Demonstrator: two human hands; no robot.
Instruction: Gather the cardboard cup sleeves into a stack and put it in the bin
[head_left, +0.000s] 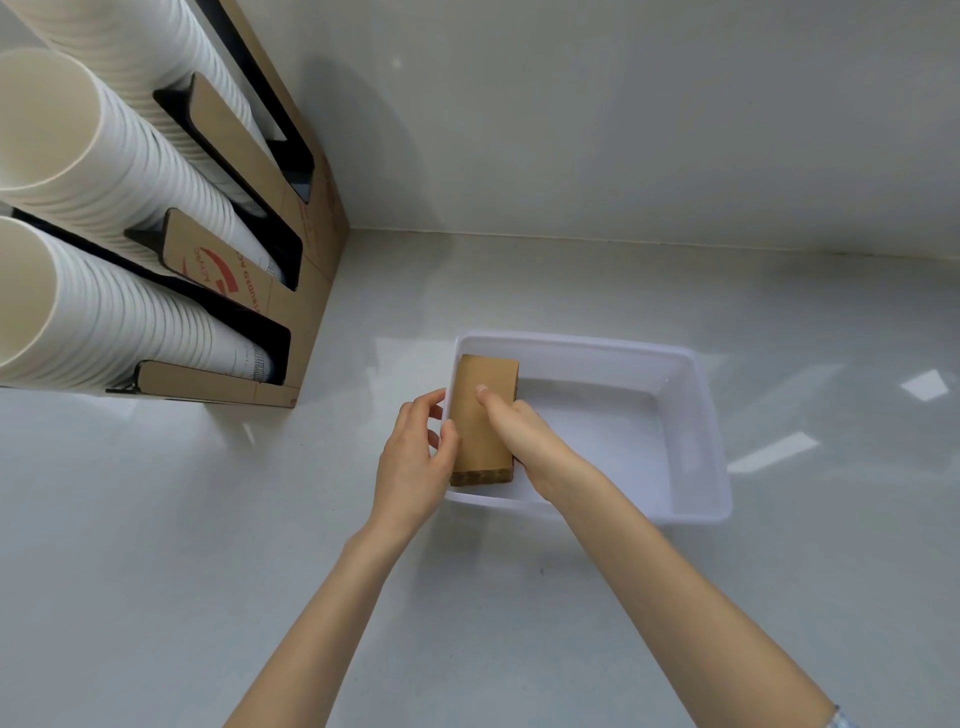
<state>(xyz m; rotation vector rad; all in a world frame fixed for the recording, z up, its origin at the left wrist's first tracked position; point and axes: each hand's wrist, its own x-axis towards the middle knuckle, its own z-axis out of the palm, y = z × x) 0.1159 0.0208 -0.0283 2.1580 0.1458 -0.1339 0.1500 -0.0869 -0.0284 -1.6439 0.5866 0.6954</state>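
Both hands grip a stack of cardboard sleeves (480, 421) at the white bin's (696, 431) left end: left hand (413, 457) outside, right hand (524, 434) inside.

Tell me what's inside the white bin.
The white bin holds the stack of cardboard sleeves at its left end, gripped by both hands. The rest looks bare. The floor beneath the stack is covered.

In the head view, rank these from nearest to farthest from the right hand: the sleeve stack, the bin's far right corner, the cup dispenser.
1. Sleeve stack, held in the right hand.
2. Bin's far right corner, to the right.
3. Cup dispenser, far left.
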